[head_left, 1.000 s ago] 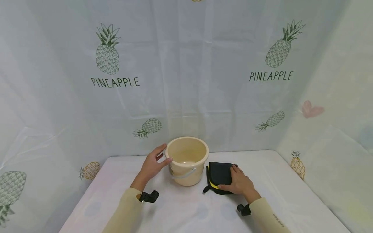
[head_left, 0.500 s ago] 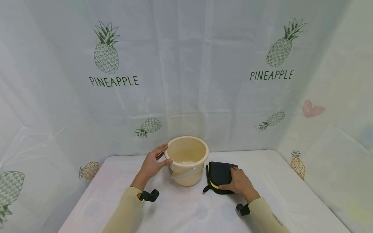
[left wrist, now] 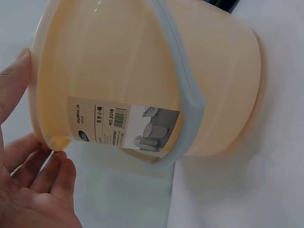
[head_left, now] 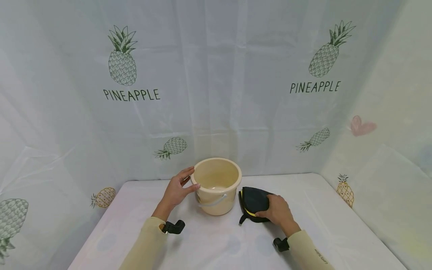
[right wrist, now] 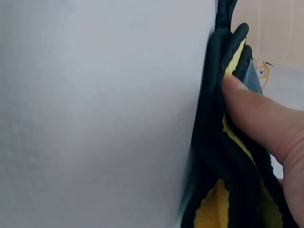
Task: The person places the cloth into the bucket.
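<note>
A cream plastic bucket with a pale grey handle stands upright on the table. My left hand holds its left rim, thumb at the near side and fingers farther back. A printed label shows on the bucket in the left wrist view. To the bucket's right lies a folded black fabric piece with yellow inside and a small corner loop. My right hand grips its right part, thumb pressed at the yellow layer; the other fingertips are mostly hidden.
The table has a pale cloth cover. Behind it hangs a pineapple-print curtain, close to the bucket's back. A black wrist camera sits on the left wrist, another on the right.
The right fingers have drawn inward on the black fabric piece, which now bulges and has its near edge and loop shifted slightly. The left hand and bucket stay in place.
</note>
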